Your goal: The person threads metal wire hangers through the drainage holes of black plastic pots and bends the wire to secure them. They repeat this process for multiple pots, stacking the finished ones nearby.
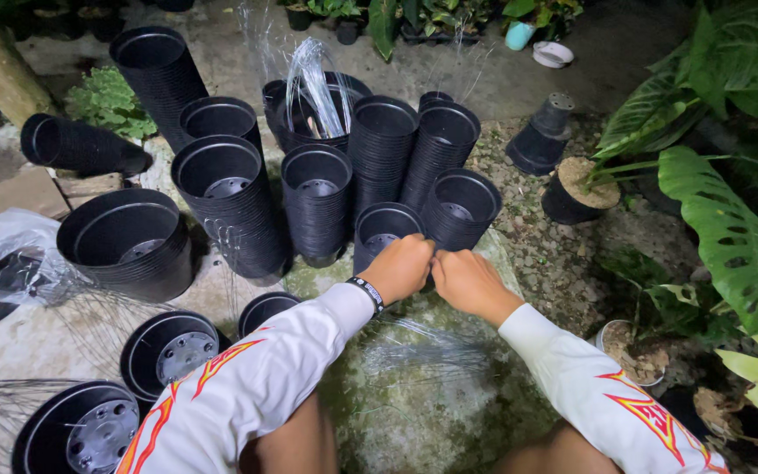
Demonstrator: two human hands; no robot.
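Observation:
My left hand (401, 266) and my right hand (467, 281) meet in front of me, fingers curled, knuckles nearly touching, at the near rim of a stack of small black plastic pots (382, 230). What the fingers pinch is hidden; it may be a thin wire. Both arms wear white sleeves with red and orange marks, and a dark band circles the left wrist. Thin wire strands (414, 347) lie on the mossy stone (414, 404) under my forearms.
Several tall stacks of black pots (318, 197) stand behind the hands, and a large black pot (125, 241) sits at left. A clear plastic bag (6, 254) lies far left. Potted leafy plants (730, 228) crowd the right side on gravel.

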